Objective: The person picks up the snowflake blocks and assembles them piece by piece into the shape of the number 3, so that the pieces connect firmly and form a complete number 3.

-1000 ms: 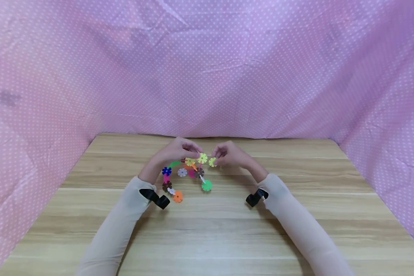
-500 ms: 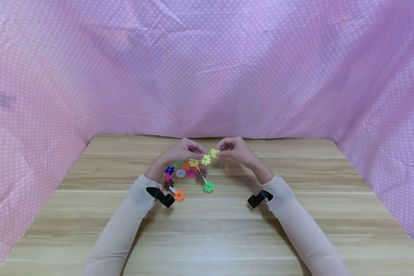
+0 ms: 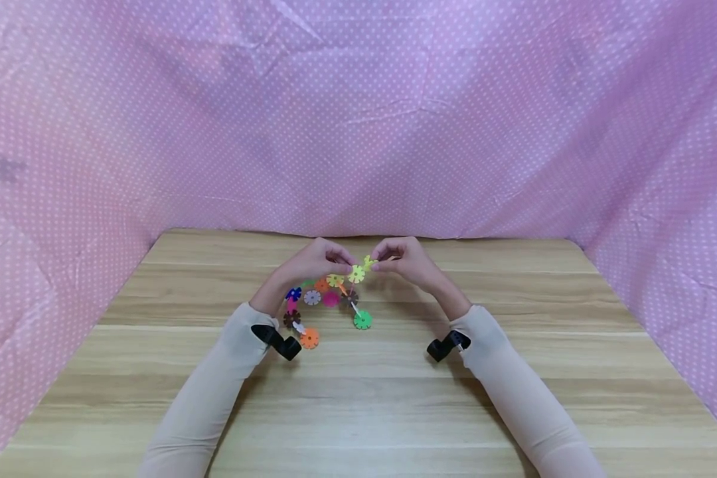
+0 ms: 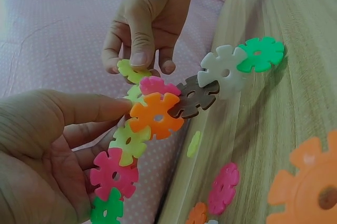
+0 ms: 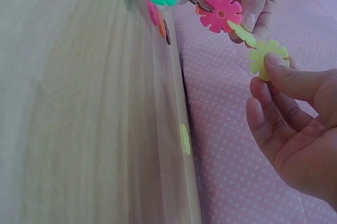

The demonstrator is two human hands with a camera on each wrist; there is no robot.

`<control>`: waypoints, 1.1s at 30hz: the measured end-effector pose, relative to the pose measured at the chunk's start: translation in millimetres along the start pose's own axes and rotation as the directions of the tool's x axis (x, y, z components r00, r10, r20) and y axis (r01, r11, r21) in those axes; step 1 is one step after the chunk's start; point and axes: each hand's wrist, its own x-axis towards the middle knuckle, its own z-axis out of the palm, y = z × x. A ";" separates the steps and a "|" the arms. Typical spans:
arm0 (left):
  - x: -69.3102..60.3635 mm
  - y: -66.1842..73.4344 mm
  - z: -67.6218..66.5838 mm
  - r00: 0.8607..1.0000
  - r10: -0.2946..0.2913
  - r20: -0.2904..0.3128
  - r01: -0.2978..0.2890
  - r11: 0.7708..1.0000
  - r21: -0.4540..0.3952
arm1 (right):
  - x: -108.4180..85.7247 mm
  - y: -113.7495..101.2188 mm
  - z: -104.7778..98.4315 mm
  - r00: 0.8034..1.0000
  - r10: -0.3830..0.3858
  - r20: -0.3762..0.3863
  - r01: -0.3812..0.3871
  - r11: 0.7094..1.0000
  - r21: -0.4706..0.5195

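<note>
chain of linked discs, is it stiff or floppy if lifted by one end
The chain is probably light, as the left hand holds it in a fingertip pinch. It may sag or twist at the joints, since the thin discs seem joined only at notches.

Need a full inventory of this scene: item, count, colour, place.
Chain: 1, multicoloured notched discs, in left hand
Held disc: 1, yellow, in right hand, at the chain; join unclear
Lilac disc: 1, lilac, on table
Pink disc: 1, pink, beside lilac disc
Orange disc: 1, orange, on table, near pink disc
Loose yellow disc: 1, yellow, near table edge
Table: 1, light wood, under everything
Cloth: 1, pink with white dots, behind and around table
Wrist cameras: 2, black, one per wrist
Sleeves: 2, pale beige, on arms
Hands: 2, bare, over table's far part
</note>
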 end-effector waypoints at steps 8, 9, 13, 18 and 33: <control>0.6 0.2 0.9 1.000 0.000 -0.009 0.000 0.999 -0.035 | 0.1 -0.1 0.0 1.000 0.002 -0.021 -0.002 1.000 -0.016; 0.6 0.4 1.1 1.000 -0.002 -0.011 0.001 0.999 -0.037 | -0.2 -0.3 0.0 1.000 0.004 -0.021 -0.005 1.000 -0.021; 0.9 1.0 2.1 1.000 -0.001 -0.020 0.000 0.999 -0.036 | -0.9 -1.7 0.7 1.000 0.008 -0.014 -0.009 0.999 -0.035; 0.8 0.9 2.9 0.999 -0.001 -0.034 -0.001 0.999 -0.051 | -2.1 -5.2 1.4 1.000 -0.003 -0.013 0.003 1.000 -0.030; 1.4 2.3 6.8 0.998 0.023 -0.066 -0.028 0.997 -0.073 | -2.8 -3.2 5.4 0.996 -0.078 -0.037 0.078 0.997 -0.017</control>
